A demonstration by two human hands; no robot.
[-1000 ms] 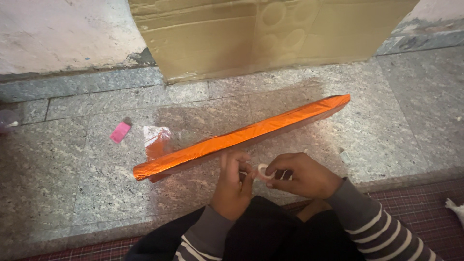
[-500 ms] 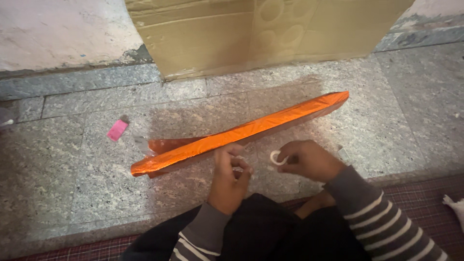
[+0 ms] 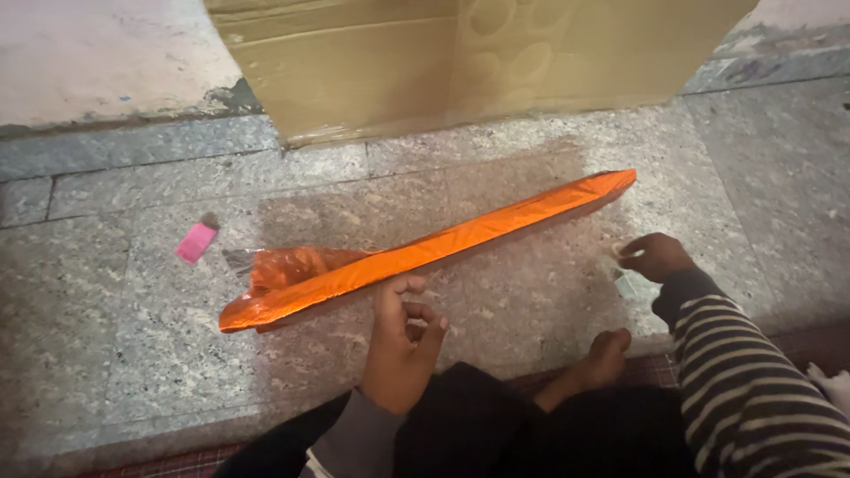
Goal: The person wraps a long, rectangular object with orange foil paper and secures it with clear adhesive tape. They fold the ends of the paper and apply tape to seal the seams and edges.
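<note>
A long, flat piece wrapped in shiny orange foil (image 3: 443, 248) lies slantwise on the granite floor (image 3: 133, 310), with a loose crumpled flap of foil (image 3: 288, 264) at its left end. My left hand (image 3: 398, 341) rests just below the middle of the piece, fingers curled, thumb touching its lower edge. My right hand (image 3: 655, 257) is out to the right, below the far end, closed around a small whitish tape roll (image 3: 630, 253), little of which shows. A small pale scrap (image 3: 624, 284) lies on the floor beside that hand.
A large cardboard box (image 3: 460, 62) stands against the wall behind the foil piece. A small pink scrap (image 3: 196, 242) lies at the left. A checked mat (image 3: 823, 341) borders the floor in front, with a white thing (image 3: 832, 382) on it. My foot (image 3: 606, 350) is near the mat.
My right hand has moved away to the right with the tape roll, away from my left hand. The loose foil flap at the left end has shifted. My left hand has stayed by the piece.
</note>
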